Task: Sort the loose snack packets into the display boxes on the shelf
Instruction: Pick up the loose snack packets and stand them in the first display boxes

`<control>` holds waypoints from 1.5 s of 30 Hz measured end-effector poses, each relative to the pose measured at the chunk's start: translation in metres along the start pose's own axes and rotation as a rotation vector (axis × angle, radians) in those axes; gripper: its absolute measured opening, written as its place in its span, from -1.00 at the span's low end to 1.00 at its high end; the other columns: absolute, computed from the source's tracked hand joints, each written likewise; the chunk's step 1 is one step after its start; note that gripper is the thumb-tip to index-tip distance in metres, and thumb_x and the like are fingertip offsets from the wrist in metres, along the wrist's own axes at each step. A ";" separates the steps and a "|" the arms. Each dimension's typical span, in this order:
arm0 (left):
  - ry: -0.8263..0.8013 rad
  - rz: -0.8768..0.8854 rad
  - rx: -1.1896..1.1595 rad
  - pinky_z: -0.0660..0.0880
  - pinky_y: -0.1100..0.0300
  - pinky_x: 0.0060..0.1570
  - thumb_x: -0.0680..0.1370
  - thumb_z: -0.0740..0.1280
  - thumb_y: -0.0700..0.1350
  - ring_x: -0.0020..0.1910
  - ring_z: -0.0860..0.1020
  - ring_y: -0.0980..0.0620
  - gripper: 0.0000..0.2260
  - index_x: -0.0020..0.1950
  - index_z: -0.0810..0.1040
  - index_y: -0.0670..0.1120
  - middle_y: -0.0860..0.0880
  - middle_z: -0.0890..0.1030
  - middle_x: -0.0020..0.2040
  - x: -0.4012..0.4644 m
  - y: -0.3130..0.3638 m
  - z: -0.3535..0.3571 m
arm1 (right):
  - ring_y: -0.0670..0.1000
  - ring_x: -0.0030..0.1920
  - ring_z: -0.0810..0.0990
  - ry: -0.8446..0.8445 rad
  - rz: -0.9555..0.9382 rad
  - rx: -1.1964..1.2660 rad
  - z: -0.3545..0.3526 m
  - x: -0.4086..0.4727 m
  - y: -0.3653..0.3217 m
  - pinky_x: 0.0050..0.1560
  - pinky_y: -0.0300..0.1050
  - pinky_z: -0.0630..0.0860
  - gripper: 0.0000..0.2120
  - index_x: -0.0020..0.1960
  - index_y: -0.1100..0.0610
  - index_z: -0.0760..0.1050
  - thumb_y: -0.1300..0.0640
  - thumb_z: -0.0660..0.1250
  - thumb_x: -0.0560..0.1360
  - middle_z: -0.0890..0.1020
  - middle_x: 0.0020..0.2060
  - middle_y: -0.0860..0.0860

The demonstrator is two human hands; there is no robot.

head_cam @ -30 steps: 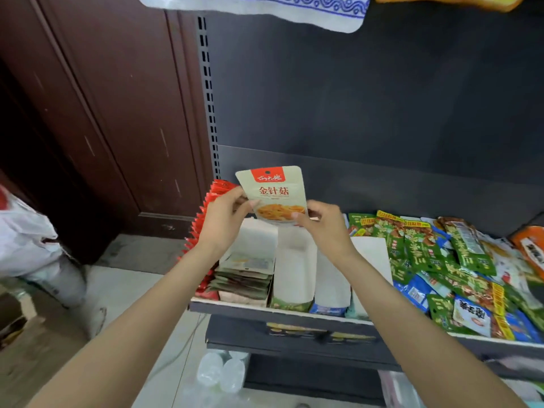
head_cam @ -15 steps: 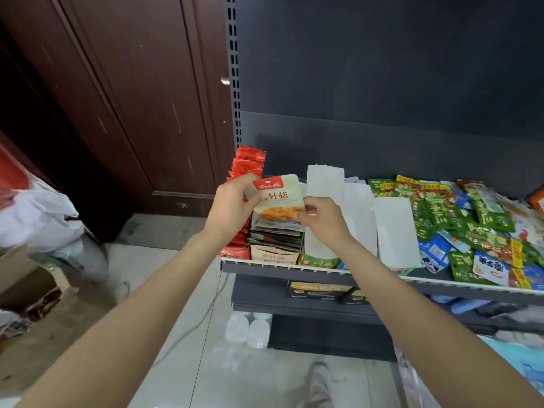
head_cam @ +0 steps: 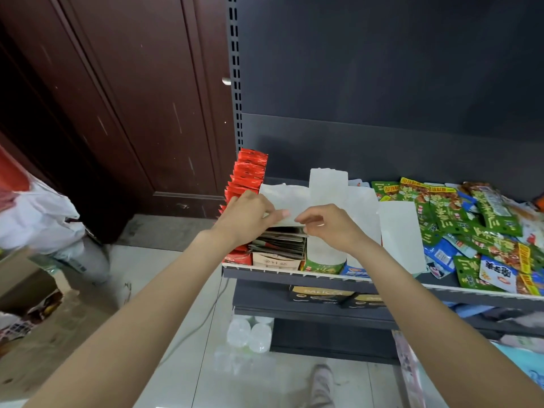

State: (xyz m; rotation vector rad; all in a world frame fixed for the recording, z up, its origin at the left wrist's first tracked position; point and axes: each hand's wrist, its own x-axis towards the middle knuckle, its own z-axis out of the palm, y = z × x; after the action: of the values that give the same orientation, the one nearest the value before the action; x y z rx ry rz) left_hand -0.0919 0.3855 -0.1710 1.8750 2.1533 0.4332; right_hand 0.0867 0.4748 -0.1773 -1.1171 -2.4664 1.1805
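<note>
Both my hands hold one snack packet (head_cam: pixel 284 198) by its near edge, and only a plain pale side of it shows. My left hand (head_cam: pixel 250 216) pinches its left corner, my right hand (head_cam: pixel 329 228) its right corner. The packet hovers flat just above a stack of like packets (head_cam: pixel 279 242) in a cardboard display box (head_cam: pixel 276 263) at the shelf's left end. To the left stands a row of red packets (head_cam: pixel 248 172). More display boxes with raised white flaps (head_cam: pixel 328 187) stand to the right. Loose green and blue packets (head_cam: pixel 471 225) lie heaped at the right.
The shelf's front rail (head_cam: pixel 441 290) runs below the boxes, with a lower shelf beneath. Dark wooden panelling (head_cam: pixel 132 113) is on the left. A white bag (head_cam: pixel 38 213) and cardboard boxes sit on the floor at the left. Clear bottles (head_cam: pixel 250 334) stand under the shelf.
Both hands brought the packet down from in front of me onto the stack in the left box. Its printed front no longer shows. The view has tilted downward.
</note>
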 end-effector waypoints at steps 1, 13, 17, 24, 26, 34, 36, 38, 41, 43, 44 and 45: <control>0.049 0.010 -0.022 0.38 -0.01 0.10 0.59 0.12 0.19 0.02 0.48 -0.02 -0.56 -0.06 0.66 -0.07 -0.02 0.62 -0.04 0.004 0.006 -0.001 | -0.09 0.03 0.56 0.013 -0.015 0.026 -0.006 0.000 0.003 0.09 -0.29 0.43 -0.75 0.08 0.13 0.60 0.36 0.27 0.49 0.63 0.01 -0.02; 0.131 -0.004 0.010 0.31 0.06 0.20 0.64 0.11 0.04 0.27 0.38 -0.05 -0.66 0.37 0.37 -0.04 -0.03 0.45 0.30 0.126 0.086 0.033 | 0.15 0.04 0.60 0.399 0.208 -0.163 -0.122 0.064 0.118 0.08 0.01 0.52 -0.77 0.12 0.16 0.56 0.30 0.27 0.49 0.64 0.04 0.12; 0.102 -0.083 0.129 0.33 0.05 0.15 0.64 0.04 0.11 0.14 0.49 -0.07 -0.65 0.22 0.49 -0.03 -0.04 0.58 0.14 0.153 0.085 0.043 | 0.11 0.30 0.42 0.135 0.152 -0.453 -0.133 0.100 0.147 0.25 -0.07 0.38 -0.60 0.37 0.08 0.35 0.13 0.28 0.55 0.44 0.33 0.07; 0.108 -0.091 0.077 0.46 0.07 -0.10 0.62 0.07 0.13 0.03 0.54 -0.11 -0.62 0.05 0.57 -0.08 -0.08 0.62 0.00 0.161 0.078 0.057 | -0.01 0.53 -0.08 -0.376 0.060 -0.729 -0.129 0.144 0.158 0.49 0.04 -0.03 -0.45 0.53 -0.12 -0.02 0.03 0.14 0.62 -0.03 0.54 -0.09; 0.113 -0.088 0.067 0.47 0.08 -0.08 0.62 0.06 0.13 0.04 0.53 -0.08 -0.61 0.05 0.57 -0.07 -0.06 0.62 0.00 0.161 0.076 0.059 | 0.04 0.52 0.01 -0.382 0.103 -0.696 -0.126 0.146 0.162 0.47 0.05 0.05 -0.50 0.52 -0.10 0.02 0.00 0.10 0.63 0.03 0.53 -0.08; 0.111 -0.094 0.040 0.52 0.01 -0.02 0.62 0.04 0.16 0.05 0.54 -0.04 -0.59 0.12 0.57 -0.05 -0.03 0.63 0.03 0.162 0.074 0.063 | 0.18 0.30 0.32 -0.136 0.184 -0.950 -0.121 0.154 0.175 0.25 0.04 0.37 -0.31 0.38 0.14 0.19 0.06 0.46 0.39 0.33 0.27 0.16; 0.106 -0.092 0.048 0.52 0.01 -0.02 0.62 0.04 0.16 0.04 0.53 -0.04 -0.59 0.12 0.57 -0.06 -0.04 0.63 0.02 0.162 0.074 0.061 | 0.18 0.28 0.35 -0.085 0.180 -0.904 -0.127 0.154 0.173 0.20 0.05 0.42 -0.32 0.37 0.14 0.20 0.12 0.47 0.38 0.37 0.25 0.15; 0.093 -0.095 0.047 0.52 0.04 -0.04 0.62 0.04 0.16 0.01 0.53 -0.03 -0.59 0.10 0.57 -0.07 -0.04 0.62 0.00 0.162 0.076 0.059 | 0.16 0.21 0.45 -0.022 0.137 -0.781 -0.136 0.152 0.167 0.12 0.05 0.47 -0.48 0.31 0.11 0.28 0.15 0.42 0.43 0.45 0.20 0.13; 0.098 -0.087 0.024 0.50 0.09 -0.07 0.62 0.04 0.16 0.00 0.53 0.00 -0.60 0.13 0.57 -0.04 -0.02 0.62 0.00 0.160 0.078 0.058 | 0.10 0.00 0.54 0.037 0.097 -0.586 -0.149 0.141 0.151 -0.02 -0.01 0.52 -0.83 0.11 0.10 0.48 0.20 0.30 0.52 0.55 0.06 0.10; 0.075 -0.097 -0.008 0.49 0.13 -0.08 0.62 0.07 0.14 0.00 0.54 0.00 -0.63 0.15 0.56 -0.03 -0.01 0.62 0.03 0.159 0.078 0.056 | 0.07 -0.08 0.53 0.125 0.074 -0.428 -0.157 0.129 0.138 -0.13 -0.10 0.44 -0.95 -0.02 0.10 0.50 0.19 0.27 0.54 0.55 -0.08 0.07; 0.063 -0.111 -0.047 0.49 0.14 -0.09 0.62 0.10 0.13 -0.01 0.55 0.00 -0.65 0.14 0.56 -0.04 -0.01 0.62 0.03 0.159 0.078 0.054 | 0.07 -0.09 0.53 0.194 0.055 -0.342 -0.160 0.122 0.132 -0.15 -0.14 0.39 -0.97 -0.07 0.09 0.48 0.18 0.27 0.55 0.56 -0.11 0.06; 0.065 -0.126 -0.109 0.50 0.13 -0.09 0.61 0.14 0.12 -0.02 0.56 0.00 -0.67 0.13 0.56 -0.05 -0.01 0.62 0.02 0.160 0.079 0.052 | 0.06 -0.07 0.55 0.266 0.033 -0.253 -0.162 0.114 0.125 -0.15 -0.16 0.38 -0.96 -0.09 0.08 0.45 0.17 0.28 0.55 0.57 -0.10 0.06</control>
State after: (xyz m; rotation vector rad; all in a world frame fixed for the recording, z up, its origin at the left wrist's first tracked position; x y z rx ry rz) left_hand -0.0221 0.5567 -0.1886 1.6782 2.2262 0.5806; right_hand 0.1496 0.7007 -0.1772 -1.2894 -2.4409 0.6858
